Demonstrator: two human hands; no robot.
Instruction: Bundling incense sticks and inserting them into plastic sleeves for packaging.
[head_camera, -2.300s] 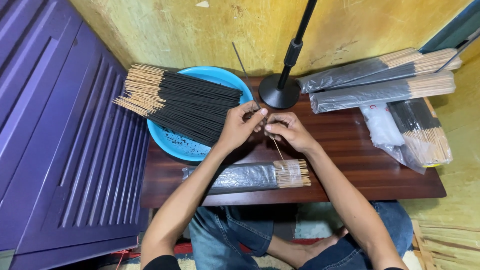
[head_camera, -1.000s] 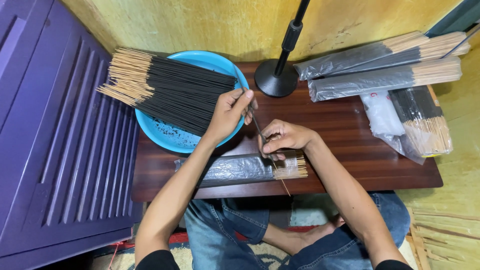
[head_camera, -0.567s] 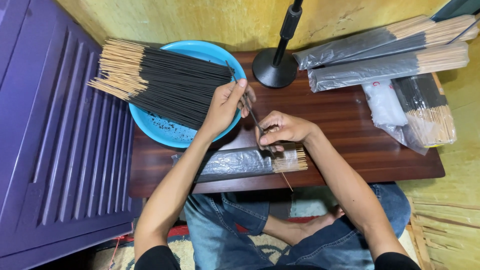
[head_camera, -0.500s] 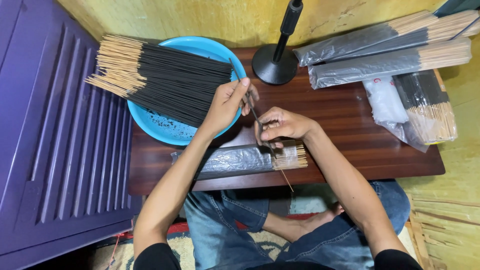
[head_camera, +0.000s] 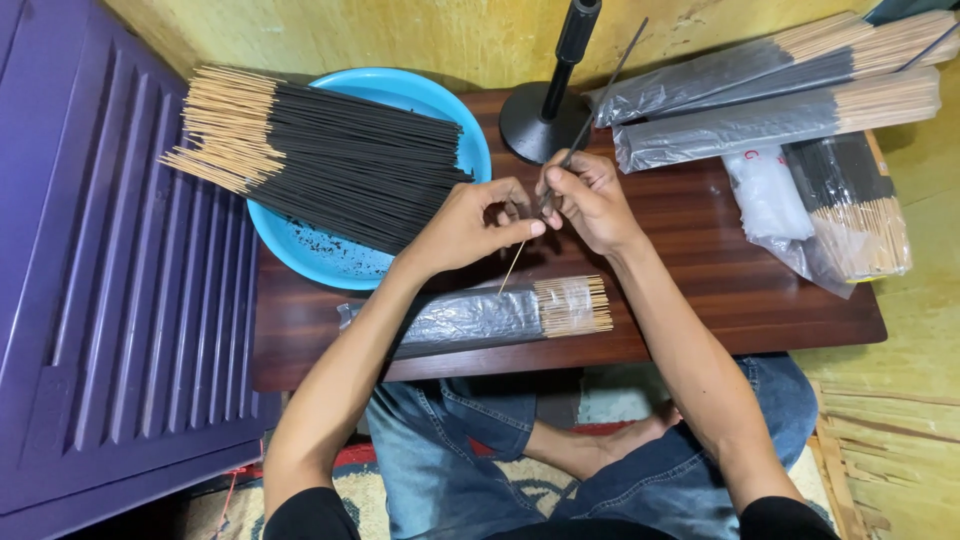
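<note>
- Dark wooden desk (head_camera: 700, 290) fills mid-frame.
- Right hand (head_camera: 590, 200) pinches one incense stick (head_camera: 590, 115), slanting lower left to upper right.
- Left hand (head_camera: 465, 225), fingertips pressed together, meets its bare lower end.

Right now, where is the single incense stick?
In the head view, the incense stick is pinched between both hands at table centre, slanting up past the black stand base, right of the blue basin.

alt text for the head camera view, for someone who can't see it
Seen from above, a person's left hand and right hand together pinch one incense stick over a dark wooden table. A wrapped bundle lies just below the hands, and a blue bowl piled with loose sticks sits to the left.
</note>
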